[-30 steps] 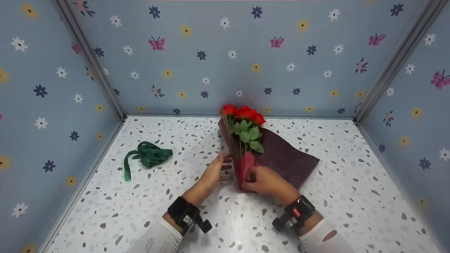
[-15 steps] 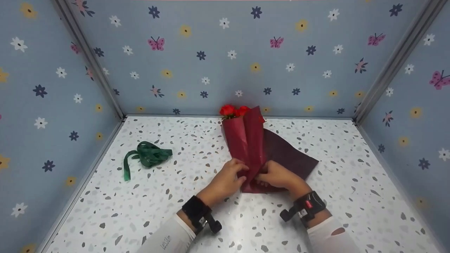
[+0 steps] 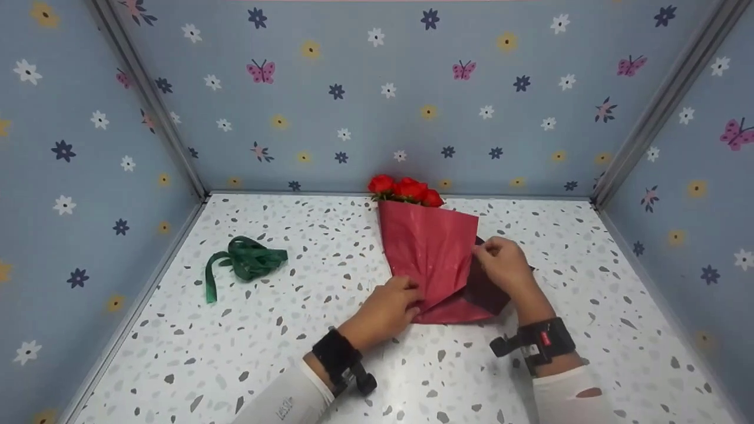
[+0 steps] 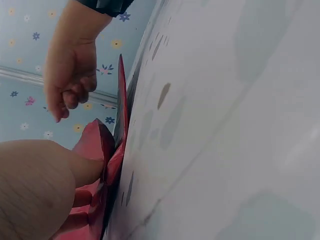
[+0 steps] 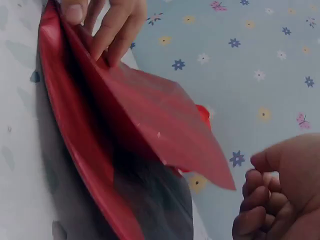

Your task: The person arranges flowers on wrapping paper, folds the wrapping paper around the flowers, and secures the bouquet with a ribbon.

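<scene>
Three red roses (image 3: 407, 187) poke out of the top of a bouquet on the table, their stems covered by a red sheet of wrapping paper (image 3: 433, 241). My left hand (image 3: 386, 309) pinches the paper low down at its gathered fold, thumb on one side and fingers over the flap (image 5: 150, 110). My right hand (image 3: 505, 265) is beside the flap's right edge, fingers loosely curled and holding nothing. In the right wrist view that hand (image 5: 280, 195) hangs apart from the paper. The paper's dark inner side (image 3: 486, 288) shows under the flap.
A bundle of green ribbon (image 3: 256, 259) lies to the left on the speckled white table (image 3: 318, 229), one end trailing. Flower-patterned panels (image 3: 377, 106) stand at the back and both sides. Each wrist wears a black strapped camera (image 3: 545, 344).
The left flap of paper has been folded rightward over the stems. My left hand has come onto its base, and my right hand has moved up and right, letting go of the paper.
</scene>
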Demonstrator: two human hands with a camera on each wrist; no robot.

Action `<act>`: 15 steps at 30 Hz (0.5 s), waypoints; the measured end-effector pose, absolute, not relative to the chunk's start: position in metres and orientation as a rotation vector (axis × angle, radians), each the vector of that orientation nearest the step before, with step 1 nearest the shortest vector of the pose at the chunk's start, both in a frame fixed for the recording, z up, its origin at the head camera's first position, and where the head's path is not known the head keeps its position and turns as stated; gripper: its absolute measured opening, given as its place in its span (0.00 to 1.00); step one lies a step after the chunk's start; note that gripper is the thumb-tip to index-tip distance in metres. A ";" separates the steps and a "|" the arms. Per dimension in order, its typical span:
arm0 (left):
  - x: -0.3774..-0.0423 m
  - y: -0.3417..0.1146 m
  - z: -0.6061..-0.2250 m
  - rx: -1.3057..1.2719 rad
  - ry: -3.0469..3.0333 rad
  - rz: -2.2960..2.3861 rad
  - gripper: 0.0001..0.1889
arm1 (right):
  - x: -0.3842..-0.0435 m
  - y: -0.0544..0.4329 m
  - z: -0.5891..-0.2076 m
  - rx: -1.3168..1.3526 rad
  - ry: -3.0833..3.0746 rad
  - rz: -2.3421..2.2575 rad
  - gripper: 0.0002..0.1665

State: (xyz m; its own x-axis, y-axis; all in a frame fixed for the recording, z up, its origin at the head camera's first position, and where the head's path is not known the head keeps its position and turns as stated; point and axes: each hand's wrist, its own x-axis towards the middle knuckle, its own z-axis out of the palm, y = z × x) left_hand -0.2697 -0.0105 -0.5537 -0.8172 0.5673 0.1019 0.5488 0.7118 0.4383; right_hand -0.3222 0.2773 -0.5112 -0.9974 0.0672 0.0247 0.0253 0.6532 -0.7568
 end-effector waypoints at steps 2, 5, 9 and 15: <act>-0.269 -0.011 -0.554 0.918 2.872 0.707 0.19 | -0.316 0.264 -0.510 0.137 -2.877 1.228 0.11; -0.270 -0.011 -0.553 0.894 2.872 0.719 0.21 | -0.307 0.240 -0.513 0.460 -3.000 1.088 0.06; -0.270 -0.011 -0.554 0.873 2.866 0.770 0.23 | -0.298 0.217 -0.525 0.684 -3.087 0.889 0.07; -0.271 -0.017 -0.554 0.755 2.875 0.741 0.32 | -0.294 0.211 -0.538 0.669 -3.170 0.738 0.15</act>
State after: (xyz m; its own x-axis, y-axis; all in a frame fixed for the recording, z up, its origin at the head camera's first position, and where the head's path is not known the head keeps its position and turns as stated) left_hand -0.2711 -0.0172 -0.5540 -0.8756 0.4809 0.0458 0.4432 0.7619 0.4723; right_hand -0.2935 0.2107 -0.5381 -0.9033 -0.4210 -0.0828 -0.3411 0.8216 -0.4568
